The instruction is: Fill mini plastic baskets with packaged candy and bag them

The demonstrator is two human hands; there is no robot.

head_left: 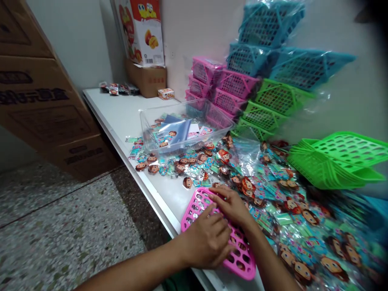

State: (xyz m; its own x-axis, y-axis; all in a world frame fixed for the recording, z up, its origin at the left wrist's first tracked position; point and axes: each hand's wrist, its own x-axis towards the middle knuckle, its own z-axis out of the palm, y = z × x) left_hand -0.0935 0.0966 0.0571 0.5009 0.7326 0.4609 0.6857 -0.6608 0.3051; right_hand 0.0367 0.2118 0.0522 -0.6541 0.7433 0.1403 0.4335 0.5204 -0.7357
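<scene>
A pink perforated plastic basket lies at the front edge of the white table. My left hand rests on its middle with the fingers curled down onto the grid. My right hand lies just beyond it on the basket's far side, fingers stretched flat toward the left. Packets with a cartoon face cover the table right behind and beside both hands.
A clear plastic tub with a few packets stands behind the pile. Loose green baskets are stacked at the right. Bagged stacks of pink baskets, blue baskets and green baskets lean on the wall. Large cardboard boxes stand on the floor to the left.
</scene>
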